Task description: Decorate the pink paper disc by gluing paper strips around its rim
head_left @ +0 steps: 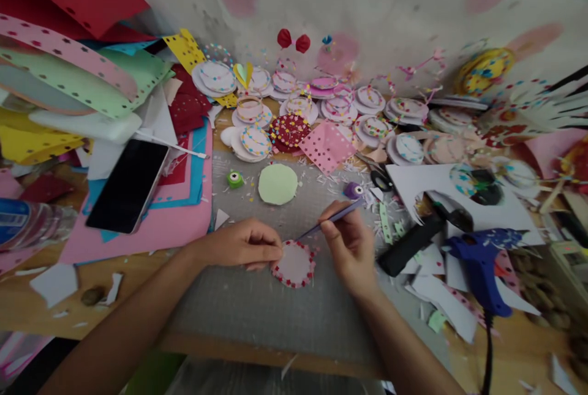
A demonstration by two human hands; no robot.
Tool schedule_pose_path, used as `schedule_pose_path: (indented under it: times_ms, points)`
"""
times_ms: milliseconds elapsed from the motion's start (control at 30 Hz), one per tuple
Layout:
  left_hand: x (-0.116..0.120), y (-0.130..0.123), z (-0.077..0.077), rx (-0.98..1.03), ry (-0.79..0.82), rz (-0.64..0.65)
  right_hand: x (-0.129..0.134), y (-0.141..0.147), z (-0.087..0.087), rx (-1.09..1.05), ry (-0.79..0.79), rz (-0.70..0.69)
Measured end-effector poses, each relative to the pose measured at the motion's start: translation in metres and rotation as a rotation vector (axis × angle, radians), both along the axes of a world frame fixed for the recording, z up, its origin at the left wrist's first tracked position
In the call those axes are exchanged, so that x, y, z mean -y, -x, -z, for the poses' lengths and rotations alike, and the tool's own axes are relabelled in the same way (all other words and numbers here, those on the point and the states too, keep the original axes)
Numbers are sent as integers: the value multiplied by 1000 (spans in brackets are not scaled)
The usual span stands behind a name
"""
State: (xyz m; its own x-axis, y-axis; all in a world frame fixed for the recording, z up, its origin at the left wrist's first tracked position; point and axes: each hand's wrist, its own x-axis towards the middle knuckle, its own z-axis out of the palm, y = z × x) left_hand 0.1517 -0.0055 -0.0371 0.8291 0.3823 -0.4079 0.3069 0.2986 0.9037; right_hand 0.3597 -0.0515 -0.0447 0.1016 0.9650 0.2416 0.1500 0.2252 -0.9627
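Observation:
A pale paper circle (294, 264) ringed with small red and pink pieces lies on the grey cutting mat (239, 315). My left hand (248, 245) has its fingertips pinched at the circle's upper left edge. Held in my right hand (351, 245) is a pair of slim blue-purple tweezers (337, 215), slanting down left. Its tip reaches the circle's upper rim; whether anything sits in the tip is too small to tell. Beyond the hands are a light green paper disc (277, 184), a green craft punch (234, 179) and a purple craft punch (353, 190).
A blue glue gun (482, 266) and black-handled scissors (381, 179) are at the right. Coloured sheets carry a phone (129, 185) on the left, near a water bottle (34, 223). Several decorated paper hats (255, 141) line the wall. Paper scraps (443, 306) litter the right side.

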Motion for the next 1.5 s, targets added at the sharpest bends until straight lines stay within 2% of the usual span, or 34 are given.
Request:
schedule_pose_path:
  times_ms: [367, 1500]
  points:
    - [0, 1, 1, -4, 33, -6, -2, 1, 1, -14, -29, -59]
    - [-2, 0, 2, -2, 49, -25, -1, -2, 3, -53, -88, -92]
